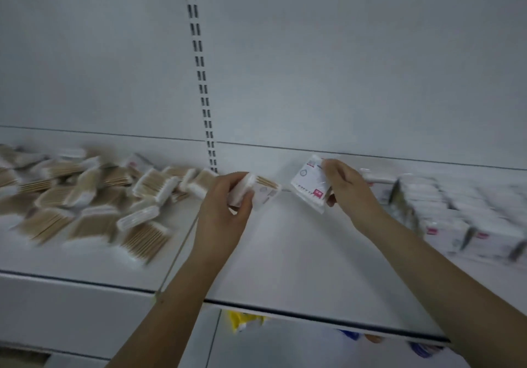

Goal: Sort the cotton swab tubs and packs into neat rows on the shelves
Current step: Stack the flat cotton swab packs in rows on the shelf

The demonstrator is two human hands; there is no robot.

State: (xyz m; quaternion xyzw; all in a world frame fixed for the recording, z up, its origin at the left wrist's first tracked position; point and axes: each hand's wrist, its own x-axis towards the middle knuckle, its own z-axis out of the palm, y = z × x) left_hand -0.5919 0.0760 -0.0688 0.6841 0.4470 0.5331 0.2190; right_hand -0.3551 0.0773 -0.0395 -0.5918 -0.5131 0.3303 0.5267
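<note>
1. The left hand [225, 205] is above the middle of the white metal shelf [285, 268], its fingers curled round a clear pack of wooden-stick cotton swabs [253, 191].
2. The right hand [348, 188], just to the right, pinches a white plastic swab pack with a pink label [309, 186], held tilted above the shelf.
3. The two held packs are near each other but apart.
4. On the left of the shelf lies a loose, blurred heap of wooden-stick swab packs [85, 196].
5. On the right, white packs with pink labels stand in close rows [445, 216].
6. A slotted upright [201, 74] runs up the white back panel.
</note>
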